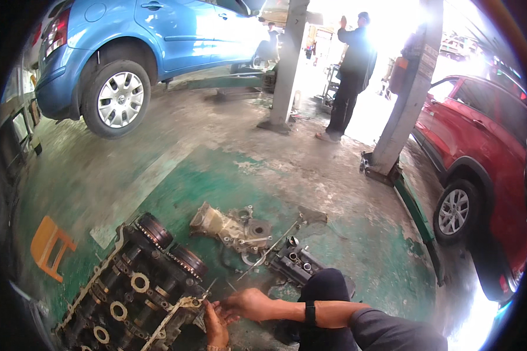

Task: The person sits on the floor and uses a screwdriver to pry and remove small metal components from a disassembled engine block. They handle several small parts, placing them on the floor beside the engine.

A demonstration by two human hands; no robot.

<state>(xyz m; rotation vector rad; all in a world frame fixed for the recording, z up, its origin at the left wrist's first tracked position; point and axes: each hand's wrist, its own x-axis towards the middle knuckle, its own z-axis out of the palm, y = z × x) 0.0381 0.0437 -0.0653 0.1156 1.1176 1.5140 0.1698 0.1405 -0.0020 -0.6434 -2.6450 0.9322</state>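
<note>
An engine cylinder head [120, 286] with dark camshafts lies at the lower left, two toothed camshaft sprockets [187, 261] at its far end. My left hand [216, 329] is at its right edge, fingers closed beside the pale gasket edge [173, 316]. From the right my right hand [249, 304] reaches in, curled with its fingertips against the left hand's fingers. Whatever the fingers pinch is too small or hidden to make out. A thin metal rod [209, 286] sticks up just beyond the fingertips.
Beyond lie a cast timing cover [231, 228], a dark valve cover [295, 261] and a long thin bar [266, 254]. An orange plastic stool [50, 245] is at left. A blue car [181, 29], a red car [486, 123], lift posts [290, 70] and a standing person [354, 70] are farther off.
</note>
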